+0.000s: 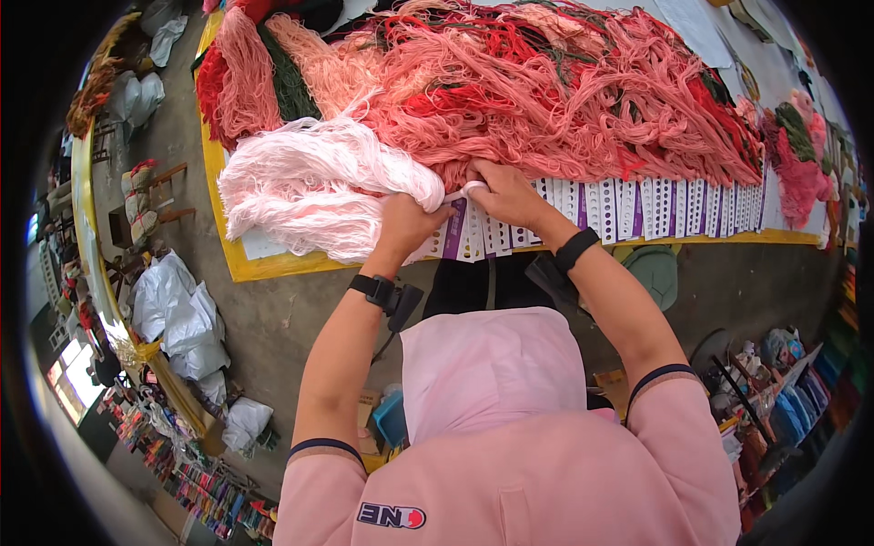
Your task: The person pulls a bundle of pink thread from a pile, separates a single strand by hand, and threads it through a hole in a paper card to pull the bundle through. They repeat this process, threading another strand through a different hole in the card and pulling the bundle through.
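A bundle of pale pink thread (319, 177) lies across the left front of the table. It narrows toward its right end, where both hands are. My left hand (410, 223) is closed around that end, thumb pointing right. My right hand (505, 193) is closed on a thin twisted strand of the same thread, which stretches between the two hands and loops at the fingers. Fingertips of both hands are partly hidden. Just beyond them spreads a large heap of coral-pink thread (546, 109) mixed with red and dark green strands.
White cards with punched holes (605, 209), some with purple strips, line the table's front edge. The table has a yellow rim (282, 266). A green stool (651, 275) stands under the right side. White sacks (177, 309) lie on the floor at left. Pink and green thread (801, 168) hangs at far right.
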A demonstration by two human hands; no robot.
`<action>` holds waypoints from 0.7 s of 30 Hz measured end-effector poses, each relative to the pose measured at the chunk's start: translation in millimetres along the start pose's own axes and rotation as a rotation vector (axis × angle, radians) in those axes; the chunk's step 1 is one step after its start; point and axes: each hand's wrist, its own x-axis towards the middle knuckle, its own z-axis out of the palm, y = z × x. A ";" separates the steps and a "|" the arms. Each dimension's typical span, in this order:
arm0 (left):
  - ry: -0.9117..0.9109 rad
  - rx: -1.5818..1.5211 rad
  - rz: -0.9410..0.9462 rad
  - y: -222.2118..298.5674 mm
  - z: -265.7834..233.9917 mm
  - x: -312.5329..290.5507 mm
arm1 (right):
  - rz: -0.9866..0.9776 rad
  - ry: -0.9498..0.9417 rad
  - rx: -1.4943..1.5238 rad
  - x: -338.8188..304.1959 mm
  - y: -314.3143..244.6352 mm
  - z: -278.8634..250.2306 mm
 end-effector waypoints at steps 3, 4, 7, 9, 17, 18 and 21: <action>-0.047 0.060 -0.148 11.4 -24.1 0.5 | -0.096 -0.022 -0.170 -1.7 3.4 1.3; -0.087 -0.020 -0.214 12.7 -37.3 -0.3 | -0.115 -0.030 -0.154 -3.8 4.8 1.3; -0.084 -0.936 -0.438 -1.2 -98.1 -19.3 | -0.185 0.019 -0.059 -6.8 7.2 1.5; -0.071 -1.216 -0.502 -24.6 -143.2 -27.4 | -0.134 -0.011 -0.070 -5.6 7.6 0.5; -0.113 -1.191 0.536 47.6 -357.7 -24.0 | 0.065 -0.310 0.243 14.5 14.2 -20.2; -0.140 -1.304 0.526 72.5 -352.6 -27.0 | 0.274 -0.349 0.664 16.5 16.2 -23.3; 0.326 -1.324 0.063 119.2 -273.5 -38.6 | 0.329 -0.286 0.898 17.2 18.9 -29.4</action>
